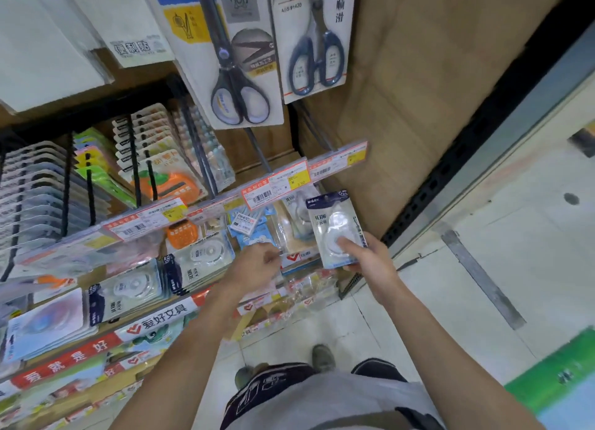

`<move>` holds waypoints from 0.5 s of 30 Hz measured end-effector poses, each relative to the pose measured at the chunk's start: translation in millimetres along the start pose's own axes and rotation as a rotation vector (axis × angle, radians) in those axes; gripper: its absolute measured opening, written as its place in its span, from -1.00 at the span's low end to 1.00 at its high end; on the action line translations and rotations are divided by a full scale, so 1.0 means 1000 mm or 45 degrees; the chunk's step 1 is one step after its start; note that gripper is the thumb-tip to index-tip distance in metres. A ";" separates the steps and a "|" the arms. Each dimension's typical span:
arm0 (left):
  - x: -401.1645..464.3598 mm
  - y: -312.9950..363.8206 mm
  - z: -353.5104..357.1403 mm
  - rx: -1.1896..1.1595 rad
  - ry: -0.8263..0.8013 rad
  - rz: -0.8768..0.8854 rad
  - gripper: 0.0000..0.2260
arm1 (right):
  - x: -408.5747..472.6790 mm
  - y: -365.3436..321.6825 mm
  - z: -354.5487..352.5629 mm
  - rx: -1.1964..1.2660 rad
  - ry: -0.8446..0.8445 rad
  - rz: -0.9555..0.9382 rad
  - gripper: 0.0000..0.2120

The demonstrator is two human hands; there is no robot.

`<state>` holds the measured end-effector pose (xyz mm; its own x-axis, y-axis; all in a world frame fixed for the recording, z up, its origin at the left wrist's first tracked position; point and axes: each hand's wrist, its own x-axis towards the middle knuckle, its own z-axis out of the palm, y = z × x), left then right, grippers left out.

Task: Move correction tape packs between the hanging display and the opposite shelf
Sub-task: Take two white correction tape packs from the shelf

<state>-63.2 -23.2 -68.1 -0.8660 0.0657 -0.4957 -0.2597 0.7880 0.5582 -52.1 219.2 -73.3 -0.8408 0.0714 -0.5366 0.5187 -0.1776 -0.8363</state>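
My right hand (pixel 367 257) grips a correction tape pack (pixel 336 227), a clear blister with a navy header, held upright in front of the display's right end. My left hand (pixel 257 265) reaches into the hanging row beside it, fingers curled at packs under the price rail; whether it holds one is unclear. More correction tape packs (pixel 201 259) with navy edges hang in rows to the left, and another pack (pixel 297 215) hangs just behind the held one.
A price-tag rail (pixel 273 188) runs across above my hands. Carded scissors (pixel 240 75) hang overhead. Orange gadgets (pixel 170 186) and other stationery fill hooks at left. A wooden end panel (pixel 418 107) stands right of the display; tiled floor (pixel 483 268) lies below.
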 end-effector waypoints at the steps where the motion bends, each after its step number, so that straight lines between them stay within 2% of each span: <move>1: 0.009 0.002 0.001 -0.051 -0.010 -0.032 -0.84 | -0.004 0.002 -0.002 0.016 0.008 -0.001 -0.74; 5: 0.040 0.017 0.009 -0.332 -0.028 -0.237 -0.68 | -0.016 0.012 -0.007 0.043 0.062 -0.010 -0.71; 8: 0.055 0.030 0.021 -0.486 0.074 -0.323 -0.52 | -0.024 0.017 -0.007 0.024 0.069 -0.018 -0.68; 12: 0.074 0.048 0.032 -0.711 0.223 -0.459 -0.18 | -0.036 0.016 -0.009 0.061 0.029 -0.033 -0.68; 15: 0.086 0.059 0.032 -0.780 0.262 -0.480 -0.16 | -0.042 0.012 -0.009 0.059 0.029 -0.056 -0.68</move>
<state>-139.7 49.1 -99.4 -0.7179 -0.3050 -0.6257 -0.6943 0.2485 0.6754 -9.4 223.2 -62.2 -0.8588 0.1026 -0.5020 0.4728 -0.2191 -0.8535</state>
